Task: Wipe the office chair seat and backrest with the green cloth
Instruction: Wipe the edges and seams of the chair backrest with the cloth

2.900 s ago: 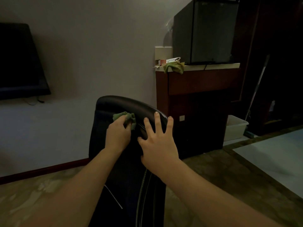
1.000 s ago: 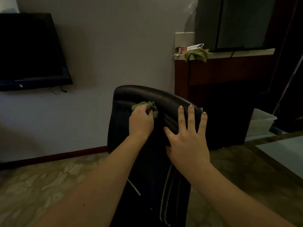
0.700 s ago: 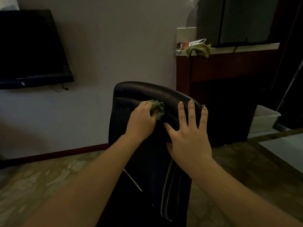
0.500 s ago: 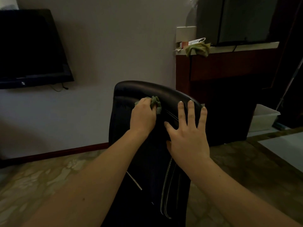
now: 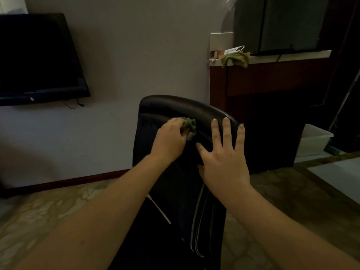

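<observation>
Dim grey wall (image 5: 136,45) and a dark television (image 5: 35,55) are seen behind the office chair, whose backrest (image 5: 175,104) is viewed from the rear. The green cloth (image 5: 190,126) is bunched in the curled fingers of the left hand (image 5: 170,140), just under the top edge. Over the last second it has only been rubbed back and forth there. The right hand (image 5: 224,160) has been kept flat, bracing the backrest. Lower areas are judged still unwiped.
</observation>
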A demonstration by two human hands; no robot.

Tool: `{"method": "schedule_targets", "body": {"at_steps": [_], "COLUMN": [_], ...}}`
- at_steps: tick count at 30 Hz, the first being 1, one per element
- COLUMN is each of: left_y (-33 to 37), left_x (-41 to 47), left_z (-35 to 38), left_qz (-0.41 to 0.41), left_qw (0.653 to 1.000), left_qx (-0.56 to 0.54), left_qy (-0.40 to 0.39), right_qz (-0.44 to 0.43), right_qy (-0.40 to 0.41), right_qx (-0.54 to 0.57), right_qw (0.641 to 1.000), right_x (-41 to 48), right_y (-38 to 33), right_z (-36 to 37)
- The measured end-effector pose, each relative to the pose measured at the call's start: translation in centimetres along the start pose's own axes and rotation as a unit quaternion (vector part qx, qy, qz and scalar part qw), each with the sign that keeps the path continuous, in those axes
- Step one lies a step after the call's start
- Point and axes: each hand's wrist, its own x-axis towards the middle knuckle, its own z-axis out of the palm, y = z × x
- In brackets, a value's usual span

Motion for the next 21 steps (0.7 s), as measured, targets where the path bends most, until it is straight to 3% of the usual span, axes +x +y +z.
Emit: {"method": "schedule_targets", "body": {"at_steps": [4, 8, 15, 21], "left_y": [-0.4, 0.1, 1.6, -0.8], "left_x": [1.6, 1.1, -1.3, 0.0], "left_z": [0.4, 1.7, 2.3, -0.9], "left_qz": [-0.072, -0.083, -0.007, 0.071], "left_qw": [0.997, 0.995, 0.998, 0.995], "left_qx": [-0.002, -0.009, -0.042, 0.048], "left_qy": [0.022, 0.046, 0.053, -0.049], "right_qz": [0.0, 0.006, -0.004, -0.024], "right_qy": [-0.001, 0.001, 0.009, 0.021], "right_qx": [0.0, 0.004, 0.01, 0.007], "right_qw": [1.0, 1.0, 1.0, 0.999], "right_x": [0.1, 0.0, -0.1, 0.0], "right_y": [0.1, 0.3, 0.7, 0.9], "right_z": [-0.1, 0.3, 0.8, 1.0]}}
